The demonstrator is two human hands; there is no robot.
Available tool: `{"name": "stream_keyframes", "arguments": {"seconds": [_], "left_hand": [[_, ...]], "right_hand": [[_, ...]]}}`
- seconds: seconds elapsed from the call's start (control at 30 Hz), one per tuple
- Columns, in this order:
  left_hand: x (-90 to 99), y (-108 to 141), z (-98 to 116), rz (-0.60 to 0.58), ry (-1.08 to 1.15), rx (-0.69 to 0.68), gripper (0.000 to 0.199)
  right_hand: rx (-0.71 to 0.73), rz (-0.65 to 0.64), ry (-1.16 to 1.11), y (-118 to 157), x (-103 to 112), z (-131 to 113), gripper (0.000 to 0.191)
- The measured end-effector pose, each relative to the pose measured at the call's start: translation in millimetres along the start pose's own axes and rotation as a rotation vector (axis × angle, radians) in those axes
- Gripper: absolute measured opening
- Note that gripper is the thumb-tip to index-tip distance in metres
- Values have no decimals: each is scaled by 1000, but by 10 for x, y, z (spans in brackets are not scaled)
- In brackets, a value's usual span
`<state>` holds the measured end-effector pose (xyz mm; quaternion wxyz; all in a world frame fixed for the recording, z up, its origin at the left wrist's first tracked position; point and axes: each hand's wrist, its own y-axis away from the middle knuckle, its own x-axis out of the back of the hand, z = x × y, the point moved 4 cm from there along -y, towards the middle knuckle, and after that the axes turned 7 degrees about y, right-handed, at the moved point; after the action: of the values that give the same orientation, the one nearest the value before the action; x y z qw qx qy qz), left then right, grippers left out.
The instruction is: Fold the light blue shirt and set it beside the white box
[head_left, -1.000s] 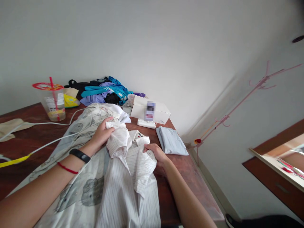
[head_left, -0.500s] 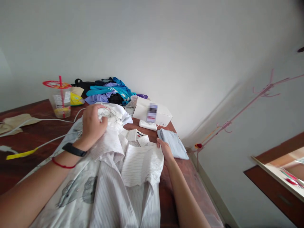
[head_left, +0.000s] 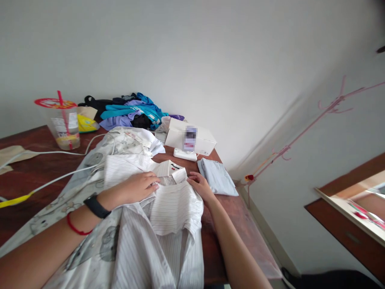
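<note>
A white striped button shirt (head_left: 177, 204) lies on the table, collar toward the far side, with one sleeve folded across its front. My left hand (head_left: 140, 187) rests on it left of the collar, fingers stretched out and lying on the fabric. At the shoulder right of the collar is my right hand (head_left: 201, 186), thumb and fingers somewhat apart and touching the cloth. Beneath the shirt spreads a pale cloth with grey printed figures (head_left: 90, 241). Beyond my right hand sits a folded light-blue garment (head_left: 217, 176).
On the wooden table (head_left: 33, 134) stand a plastic cup with a red straw (head_left: 64, 128), a white box (head_left: 204, 140) and a white power strip (head_left: 185, 155). A pile of clothes (head_left: 132, 114) lies by the wall. White cables (head_left: 60, 174) cross the left. A pink rack (head_left: 285, 150) leans at right.
My left hand has come down and right from the bunched cloth to beside the collar. The shirt's left part now lies flatter. My right hand has shifted slightly toward the collar, its grip looser.
</note>
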<state>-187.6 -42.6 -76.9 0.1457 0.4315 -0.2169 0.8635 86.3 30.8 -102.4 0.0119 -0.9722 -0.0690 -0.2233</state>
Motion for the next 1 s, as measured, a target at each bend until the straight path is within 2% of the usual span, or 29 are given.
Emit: {"name": "stream_keyframes", "arguments": {"seconds": [0.1, 0.23, 0.33, 0.43, 0.53, 0.6, 0.7, 0.77, 0.83, 1.0], "left_hand": [[55, -14, 55, 8, 14, 91, 29], [88, -37, 195, -62, 59, 165, 35], [110, -34, 336, -127, 141, 119, 39], [120, -10, 483, -228, 282, 25, 39], [117, 4, 548, -290, 416, 6, 43], [139, -12, 496, -196, 405, 92, 46], [182, -18, 322, -9, 224, 319, 53], [187, -5, 234, 20, 114, 416, 60], [200, 12, 199, 51, 44, 435, 63], [310, 61, 236, 251, -210, 395, 62]], "right_hand": [[-73, -100, -116, 30, -27, 5, 64], [-124, -164, -214, 99, -10, -60, 71], [-119, -246, -298, 141, -23, -112, 70], [-82, -330, -328, 150, -63, -127, 61], [-69, -327, -300, 122, -87, -95, 53], [-84, -314, -296, 102, -94, -71, 50], [-115, -291, -297, 85, -86, -56, 45], [-121, -270, -287, 80, -72, -62, 39], [-116, -238, -266, 76, -55, -72, 33], [-72, -181, -291, 64, -33, -112, 26]]}}
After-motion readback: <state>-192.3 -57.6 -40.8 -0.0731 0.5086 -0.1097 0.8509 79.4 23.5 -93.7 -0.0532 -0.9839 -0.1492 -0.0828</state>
